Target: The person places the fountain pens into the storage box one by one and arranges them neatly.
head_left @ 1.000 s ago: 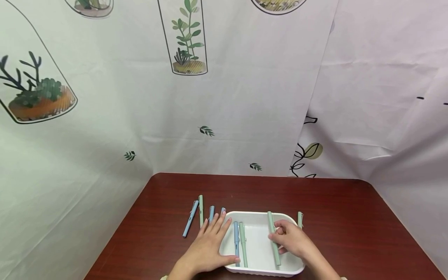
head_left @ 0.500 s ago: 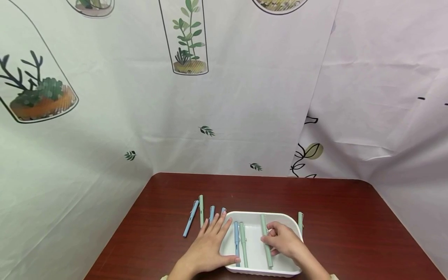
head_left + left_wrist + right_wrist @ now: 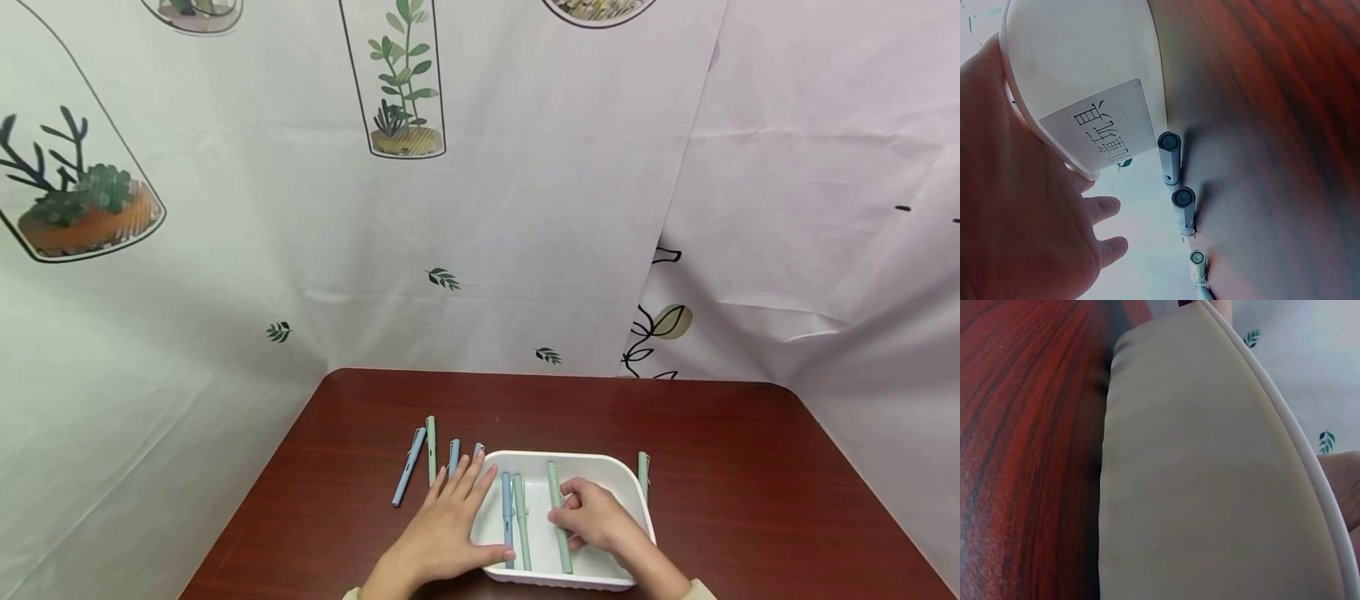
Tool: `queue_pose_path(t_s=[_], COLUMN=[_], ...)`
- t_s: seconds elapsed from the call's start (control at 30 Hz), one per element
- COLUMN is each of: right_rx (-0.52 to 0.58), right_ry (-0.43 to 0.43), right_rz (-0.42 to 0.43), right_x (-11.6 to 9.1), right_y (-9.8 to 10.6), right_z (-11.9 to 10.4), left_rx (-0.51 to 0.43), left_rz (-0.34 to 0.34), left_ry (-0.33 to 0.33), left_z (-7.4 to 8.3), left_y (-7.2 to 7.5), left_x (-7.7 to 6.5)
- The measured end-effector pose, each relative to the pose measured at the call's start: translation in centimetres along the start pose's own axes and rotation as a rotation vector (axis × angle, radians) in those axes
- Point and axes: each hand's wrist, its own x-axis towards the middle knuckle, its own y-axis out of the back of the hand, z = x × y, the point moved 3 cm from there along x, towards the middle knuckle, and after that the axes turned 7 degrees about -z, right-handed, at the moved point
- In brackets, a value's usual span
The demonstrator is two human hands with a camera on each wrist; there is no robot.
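Observation:
A white tray [image 3: 600, 575] stands at the near side of the table, a blue pen [image 3: 507, 517] and a green pen [image 3: 522, 521] lying side by side in its left part. My right hand [image 3: 596, 517] pinches another green pen [image 3: 558, 517] between thumb and fingers, inside the tray to the right of that pair. Fingers spread, my left hand [image 3: 446, 529] rests on the tray's left rim. In the left wrist view the left hand [image 3: 1029, 187] lies along the rim, beside a label [image 3: 1104, 125] on the outer wall. The right wrist view shows mostly the tray's outer wall [image 3: 1210, 450].
Left of the tray, several pens lie on the table, among them a blue pen [image 3: 409, 467] and a green pen [image 3: 431, 450]; the left hand partly covers some. One more green pen [image 3: 643, 475] lies beyond the right rim. A patterned cloth [image 3: 487, 208] hangs behind the table [image 3: 720, 433].
My right hand has carried the green pen leftward across the tray, closer to the two pens lying there. The left hand has stayed in place.

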Motion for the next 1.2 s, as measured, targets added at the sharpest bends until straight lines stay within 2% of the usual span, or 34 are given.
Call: queue_pose_path(t_s=[0.27, 0.53, 0.83, 1.2], right_rx=[-0.017, -0.042, -0.090, -0.163], right_ry=[0.029, -0.021, 0.003, -0.030], right_rz=[-0.034, -0.070, -0.075, -0.082], right_x=[0.3, 0.5, 0.8, 1.4], right_y=[-0.7, -1.1, -1.9, -2.8], right_z=[-0.1, -0.1, -0.5, -1.1], left_rx=[-0.002, -0.006, -0.015, -0.009], left_rz=[0.006, 0.004, 0.006, 0.009], left_ry=[-0.007, -0.009, -0.008, -0.014], left_z=[0.0, 0.0, 0.1, -0.1], left_y=[-0.1, -0.2, 0.0, -0.2], left_x=[0.0, 0.0, 0.0, 0.0])
